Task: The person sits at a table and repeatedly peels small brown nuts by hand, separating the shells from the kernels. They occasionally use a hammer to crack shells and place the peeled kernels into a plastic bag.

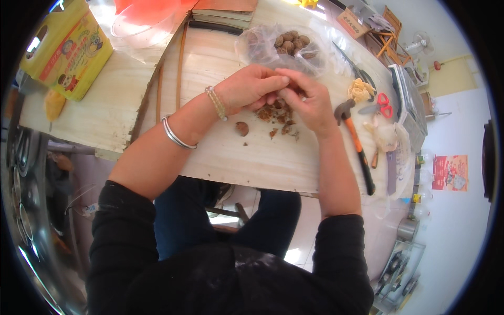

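My left hand [250,87] and my right hand [311,100] meet above the wooden table [220,157], fingertips pressed together. A small brown walnut piece shows partly between the fingers; most of it is hidden. Broken walnut shells [275,115] lie in a heap just below both hands. To the left of the heap rests a larger shell piece [241,128]. Beyond my hands, whole walnuts [290,42] fill an opened clear plastic bag [252,47]. A claw hammer [354,136] with an orange and black handle lies right of my right forearm.
Red-handled scissors [384,105], a pale crumpled item [360,90] and a plastic bag [402,157] lie at the right. A yellow jug [73,59] and a red basin [147,17] stand at the left. Stacked boards [224,15] lie at the back.
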Demonstrator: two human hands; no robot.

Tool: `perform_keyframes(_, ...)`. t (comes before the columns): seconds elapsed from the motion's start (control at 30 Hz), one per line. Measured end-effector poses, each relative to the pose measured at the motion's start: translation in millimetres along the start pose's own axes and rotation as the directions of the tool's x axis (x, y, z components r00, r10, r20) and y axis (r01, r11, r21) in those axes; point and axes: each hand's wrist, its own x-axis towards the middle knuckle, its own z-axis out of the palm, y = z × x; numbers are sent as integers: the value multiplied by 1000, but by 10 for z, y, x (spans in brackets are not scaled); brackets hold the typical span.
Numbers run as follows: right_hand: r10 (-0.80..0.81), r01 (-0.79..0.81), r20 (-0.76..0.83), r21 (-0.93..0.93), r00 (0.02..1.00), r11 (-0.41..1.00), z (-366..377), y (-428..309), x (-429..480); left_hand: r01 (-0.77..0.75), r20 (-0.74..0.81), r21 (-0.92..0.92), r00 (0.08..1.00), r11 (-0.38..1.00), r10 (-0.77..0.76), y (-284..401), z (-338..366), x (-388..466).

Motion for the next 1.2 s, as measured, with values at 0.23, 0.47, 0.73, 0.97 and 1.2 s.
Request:
perform_keyframes(0.23, 51, -68, 90, 196, 995, 978, -10, -79, -14, 92, 103, -122, 992, 988, -80, 12, -50, 7)
perform_keyframes(0.47, 101, -109, 46, 199, 994, 974, -7, -81, -36, 104, 194, -253, 979, 962, -55, -11, -76, 14)
perform_keyframes(0.73, 71, -71, 5, 128, 997, 989, 8, -62, -57, 138, 189, -287, 978, 948, -85, 6, -58, -5)
perform_keyframes(0.97, 48, -44, -29, 136, 998, 990, 59, -100, -81, 132, 197, -275, 977, 952, -78, 33, -38, -32)
perform_keyframes(1.2, 20, -15, -51, 96, 999, 995, 72, -150, -85, 102, 204, -291, 978, 951, -42, 40, -24, -59)
